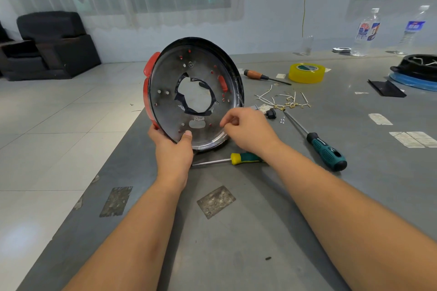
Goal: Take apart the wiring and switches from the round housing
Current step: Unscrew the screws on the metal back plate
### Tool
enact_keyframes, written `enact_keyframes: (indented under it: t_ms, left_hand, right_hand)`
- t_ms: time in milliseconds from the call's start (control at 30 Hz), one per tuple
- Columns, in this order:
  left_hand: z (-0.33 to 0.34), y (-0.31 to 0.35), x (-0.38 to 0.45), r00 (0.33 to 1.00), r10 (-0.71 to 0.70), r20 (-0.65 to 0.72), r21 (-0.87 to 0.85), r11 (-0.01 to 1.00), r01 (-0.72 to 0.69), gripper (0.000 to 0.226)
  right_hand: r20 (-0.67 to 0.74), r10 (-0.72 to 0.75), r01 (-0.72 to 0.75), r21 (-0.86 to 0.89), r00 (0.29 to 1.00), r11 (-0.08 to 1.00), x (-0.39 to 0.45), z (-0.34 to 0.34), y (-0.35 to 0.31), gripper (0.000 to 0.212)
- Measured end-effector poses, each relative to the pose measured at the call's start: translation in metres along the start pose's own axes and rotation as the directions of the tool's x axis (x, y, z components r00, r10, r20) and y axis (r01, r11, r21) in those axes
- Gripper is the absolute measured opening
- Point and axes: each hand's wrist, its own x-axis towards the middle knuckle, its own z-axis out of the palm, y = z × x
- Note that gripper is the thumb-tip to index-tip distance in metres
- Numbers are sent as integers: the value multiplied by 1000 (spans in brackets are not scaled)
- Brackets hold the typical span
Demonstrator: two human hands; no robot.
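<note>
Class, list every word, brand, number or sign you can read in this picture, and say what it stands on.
No text can be read anywhere.
Left bottle: blue, red and white label, print too blurred.
Right bottle: blue label, white marks too blurred.
Paper stickers on the table: print too small.
Metal plate on the table: faint stamped marks, unreadable.
Tape roll, screwdrivers and round housing: no lettering visible.

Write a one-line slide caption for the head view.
Left hand holds the round housing upright; right hand pinches at its rim, loose wires on the table.
</note>
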Motion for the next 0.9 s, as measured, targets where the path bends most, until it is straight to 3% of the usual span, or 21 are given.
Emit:
enact_keyframes:
  t_ms: [133,400,700,900]
  left_hand:
    - [0,0,0,1000,-3,-1,12,1000,3,64]
    - [0,-2,3,1000,-7,-11,19,1000,7,64]
    - [-1,-6,8,1000,-6,-27,40,999,7,64]
    - [-1,-6,8,1000,-12,-27,25,1000,13,63]
  right_hand:
    - [-66,105,-101,63,992,993,9,-33,22,12]
    - [-94,211,-223,-146,973,964,34,-83,73,5]
    - [-60,331,-334,-291,942,897,62,-96,102,4]
    - [-48,367,-365,-285,929,886,68,-93,105,5]
